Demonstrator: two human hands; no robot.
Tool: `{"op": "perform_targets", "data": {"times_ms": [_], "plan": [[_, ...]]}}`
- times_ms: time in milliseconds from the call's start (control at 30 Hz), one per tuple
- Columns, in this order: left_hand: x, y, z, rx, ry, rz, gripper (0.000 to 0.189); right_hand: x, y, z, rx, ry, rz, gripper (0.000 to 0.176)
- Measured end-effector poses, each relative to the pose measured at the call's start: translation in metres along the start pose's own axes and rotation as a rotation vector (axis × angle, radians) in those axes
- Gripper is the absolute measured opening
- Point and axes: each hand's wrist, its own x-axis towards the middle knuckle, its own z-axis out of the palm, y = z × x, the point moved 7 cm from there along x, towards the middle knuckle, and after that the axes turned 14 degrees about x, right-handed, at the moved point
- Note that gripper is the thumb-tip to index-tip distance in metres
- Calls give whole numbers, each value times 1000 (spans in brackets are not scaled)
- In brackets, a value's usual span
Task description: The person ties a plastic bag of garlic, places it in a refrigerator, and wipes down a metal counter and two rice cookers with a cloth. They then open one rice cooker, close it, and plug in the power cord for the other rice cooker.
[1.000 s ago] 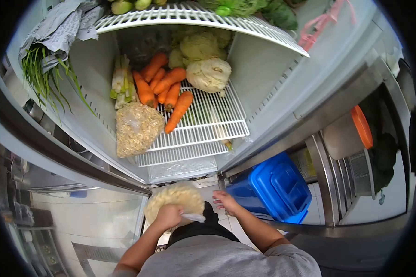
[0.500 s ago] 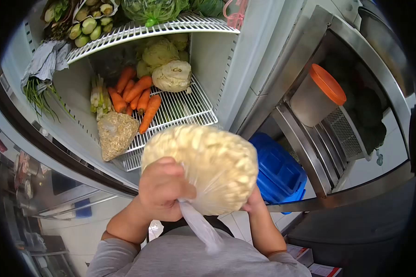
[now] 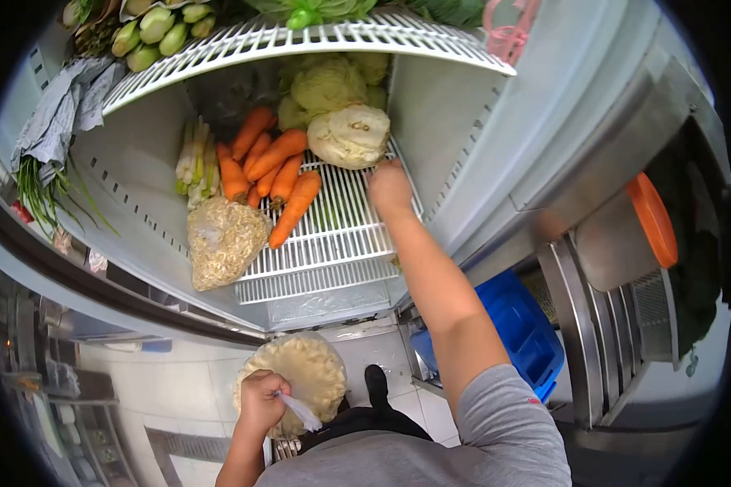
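My left hand (image 3: pixel 264 399) is closed round the twisted neck of a clear plastic bag (image 3: pixel 317 367) full of pale yellow pieces, perhaps peeled garlic cloves. The bag hangs low, outside the fridge, above the floor. Deep in the fridge, my right hand (image 3: pixel 391 191) is at the lower edge of a pale cabbage (image 3: pixel 351 136) on the wire shelf (image 3: pixel 333 243). Its fingers look curled in, and their tips are hidden. Left of that hand lie several carrots (image 3: pixel 295 209), a bundle of pale green stalks (image 3: pixel 196 166) and a bag of small tan pieces (image 3: pixel 226 242).
An upper wire shelf (image 3: pixel 317 36) bears green vegetables and overhangs the right arm's reach. Grey wrapping (image 3: pixel 61 114) with long green stems sticks out at left. To the right are a blue bin (image 3: pixel 521 329) and a metal rack (image 3: pixel 573 325) with an orange-lidded container (image 3: pixel 617 243).
My right hand has left the bag's side and reached into the fridge beside the cabbage. With the left hand still gripping its neck, the bag has dropped lower. The view has shifted closer to the fridge.
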Motion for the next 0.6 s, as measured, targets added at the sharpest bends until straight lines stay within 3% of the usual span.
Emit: {"op": "perform_targets", "data": {"times_ms": [167, 267, 333, 400, 433, 467, 500, 533, 600], "plan": [[4, 19, -48, -37, 172, 42, 19, -20, -17, -46, 286, 51, -146, 22], [21, 50, -82, -164, 278, 87, 23, -94, -32, -99, 489, -216, -60, 18], [39, 86, -112, -162, 461, 225, 27, -139, -18, -129, 684, -261, 77, 16], [62, 98, -134, -232, 602, 106, 26, -170, -20, -167, 832, -364, 455, 14], [79, 104, -143, -349, 616, 19, 23, -175, -26, -186, 834, -358, 451, 14], [99, 111, -149, -464, 625, -66, 21, -179, -37, -202, 1038, -357, 425, 13], [119, 126, -154, -549, 655, 53, 18, -181, -43, -213, 1243, -350, 394, 13], [140, 139, -154, -635, 681, 173, 17, -180, -45, -219, 1244, -336, 391, 13], [184, 151, -139, -648, 771, 161, 14, -167, -57, -235, 1245, -192, 187, 12]]}}
